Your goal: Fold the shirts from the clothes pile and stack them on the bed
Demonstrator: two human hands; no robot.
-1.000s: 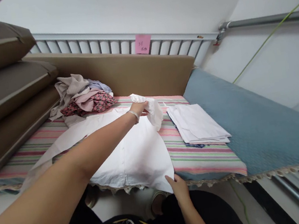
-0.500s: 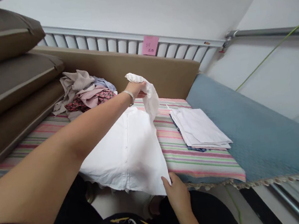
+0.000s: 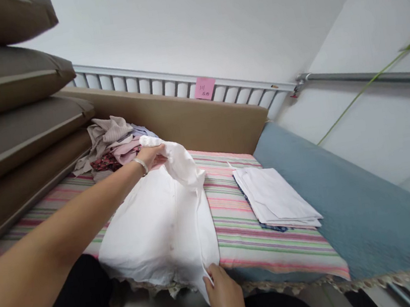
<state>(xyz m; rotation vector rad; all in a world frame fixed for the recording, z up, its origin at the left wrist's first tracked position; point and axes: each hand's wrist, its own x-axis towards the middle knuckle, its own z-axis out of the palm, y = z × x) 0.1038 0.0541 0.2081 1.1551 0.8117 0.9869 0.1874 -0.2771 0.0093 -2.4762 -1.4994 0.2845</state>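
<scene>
A white button shirt (image 3: 158,231) lies on the striped bed cover (image 3: 253,228), partly lifted and folded over. My left hand (image 3: 151,156), with a bracelet on the wrist, is closed on the shirt's upper part and holds it raised above the bed. My right hand (image 3: 221,293) pinches the shirt's lower hem at the bed's near edge. The shirt hangs slack between both hands.
A stack of folded white cloths (image 3: 276,199) lies to the right on the stripes. A heap of unfolded clothes (image 3: 112,143) sits at the back left. Brown cushions (image 3: 14,129) are stacked on the left. A blue quilt (image 3: 351,194) covers the right side, and a tan headboard (image 3: 204,123) stands behind.
My left hand has carried the shirt's top leftward and toward me, folding the shirt over itself. My right hand shifted slightly left along the hem. The view tilted.
</scene>
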